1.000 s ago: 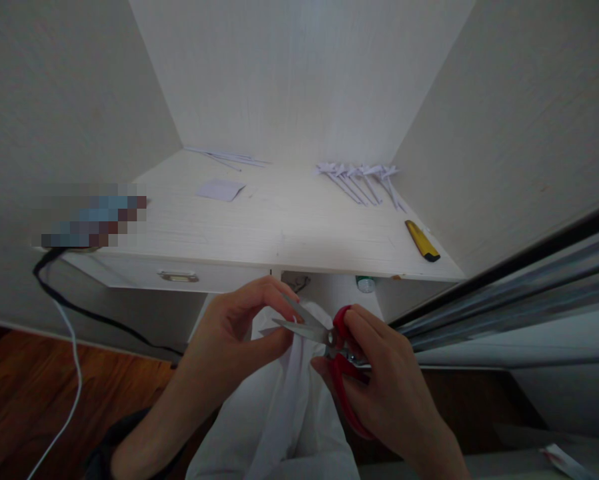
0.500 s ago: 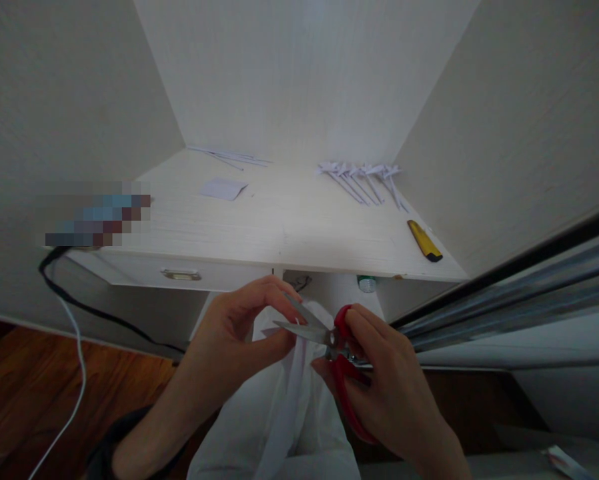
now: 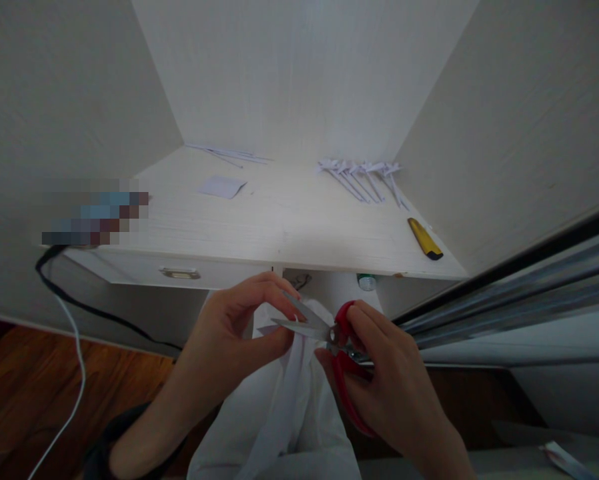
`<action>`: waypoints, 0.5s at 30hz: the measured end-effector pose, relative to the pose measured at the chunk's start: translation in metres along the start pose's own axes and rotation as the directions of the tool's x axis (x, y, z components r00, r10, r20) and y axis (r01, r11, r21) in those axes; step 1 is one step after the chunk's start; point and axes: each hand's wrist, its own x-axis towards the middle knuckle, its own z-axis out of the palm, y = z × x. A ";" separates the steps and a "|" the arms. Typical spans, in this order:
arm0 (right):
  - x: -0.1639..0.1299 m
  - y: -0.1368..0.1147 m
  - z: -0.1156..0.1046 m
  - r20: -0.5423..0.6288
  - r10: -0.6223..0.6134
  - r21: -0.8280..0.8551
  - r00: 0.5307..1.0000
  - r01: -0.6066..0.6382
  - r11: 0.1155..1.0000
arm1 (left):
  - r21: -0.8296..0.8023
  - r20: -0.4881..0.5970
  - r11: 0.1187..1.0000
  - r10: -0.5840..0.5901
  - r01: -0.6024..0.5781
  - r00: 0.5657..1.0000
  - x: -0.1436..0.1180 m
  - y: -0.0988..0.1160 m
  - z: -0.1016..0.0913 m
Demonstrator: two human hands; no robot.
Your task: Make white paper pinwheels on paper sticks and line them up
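My left hand [image 3: 252, 323] pinches a long white paper strip [image 3: 279, 413] between thumb and fingertips; the strip hangs down over my white-clad lap. Red-handled scissors [image 3: 348, 393] are in my right hand [image 3: 392, 380], with fingers wrapped through the loops. The blades [image 3: 307, 327] stand apart and point left, close against my left fingertips, around the upper part of the strip. Whether they touch the paper I cannot tell.
On the white desk [image 3: 219, 230] are thin paper sticks [image 3: 229, 155], a paper piece [image 3: 223, 187], several sticks with folded paper tops [image 3: 362, 177] and a yellow box cutter [image 3: 423, 238]. A blurred-out object [image 3: 99, 217] lies left, beside a black cable [image 3: 94, 312]. Below sits a green-and-clear container [image 3: 366, 282].
Both hands stay almost in place. The lower end of the paper strip has swung slightly left, and the view has shifted a little.
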 end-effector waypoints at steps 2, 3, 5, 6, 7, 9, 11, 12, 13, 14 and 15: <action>0.000 0.000 0.000 0.006 0.003 -0.006 1.000 -0.003 1.000 | 0.009 -0.012 1.000 0.016 -0.016 1.000 -0.001 0.000 0.000; 0.000 0.001 0.000 0.013 0.004 -0.007 1.000 -0.004 1.000 | 0.013 -0.013 1.000 0.023 -0.023 1.000 -0.001 0.000 -0.001; -0.001 0.002 0.001 0.021 0.006 -0.014 1.000 -0.005 1.000 | 0.023 -0.012 0.999 0.033 -0.033 0.999 -0.002 -0.001 -0.001; -0.001 0.002 0.001 0.018 0.009 -0.022 1.000 -0.009 1.000 | 0.029 -0.007 0.999 0.034 -0.034 0.999 -0.002 -0.002 -0.001; -0.001 0.002 0.001 0.017 0.012 -0.030 1.000 -0.012 0.999 | 0.033 -0.005 0.999 0.034 -0.034 0.999 -0.002 -0.002 -0.002; -0.001 0.003 0.002 0.009 0.016 -0.044 1.000 -0.016 0.999 | 0.036 -0.003 0.999 0.028 -0.028 1.000 -0.002 -0.002 -0.002; -0.001 0.002 0.002 0.003 0.018 -0.047 1.000 -0.018 0.999 | 0.032 0.002 0.999 0.021 -0.021 1.000 -0.002 -0.001 -0.002; -0.001 0.002 0.002 -0.001 0.016 -0.045 1.000 -0.016 0.999 | 0.028 0.003 0.999 0.019 -0.019 1.000 -0.001 -0.001 -0.002; -0.001 0.002 0.002 -0.004 0.013 -0.042 1.000 -0.013 0.999 | 0.022 0.002 1.000 0.021 -0.021 1.000 -0.001 -0.001 -0.002; -0.001 0.002 0.003 -0.010 0.009 -0.039 1.000 -0.010 0.999 | 0.017 0.000 1.000 0.023 -0.023 1.000 -0.001 -0.001 -0.002; -0.001 0.002 0.003 -0.016 0.005 -0.037 1.000 -0.006 0.999 | 0.011 -0.002 1.000 0.024 -0.024 1.000 -0.001 0.000 -0.002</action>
